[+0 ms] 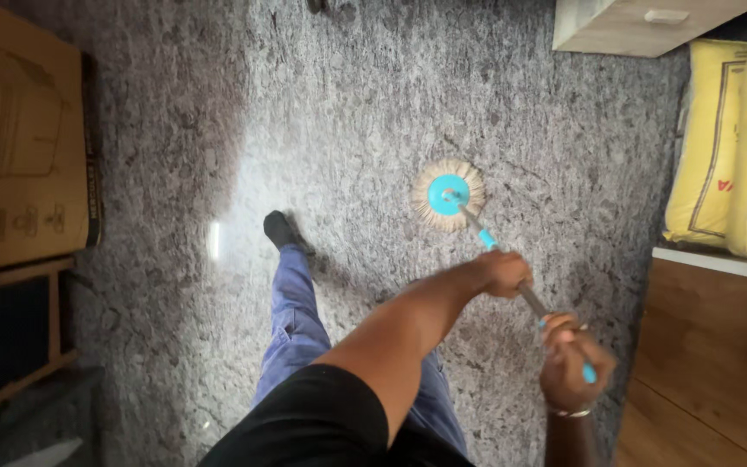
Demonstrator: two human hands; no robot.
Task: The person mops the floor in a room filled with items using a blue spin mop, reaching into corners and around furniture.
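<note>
Both hands, left hand [505,273] and right hand [569,363], clenched round mop handle [529,297]; round fringed head [448,195], turquoise hub.

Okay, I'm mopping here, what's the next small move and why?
Probably draw the mop head back toward your foot: both the left hand and right hand already grip the handle, and the head sits at full stretch on the grey floor.
</note>
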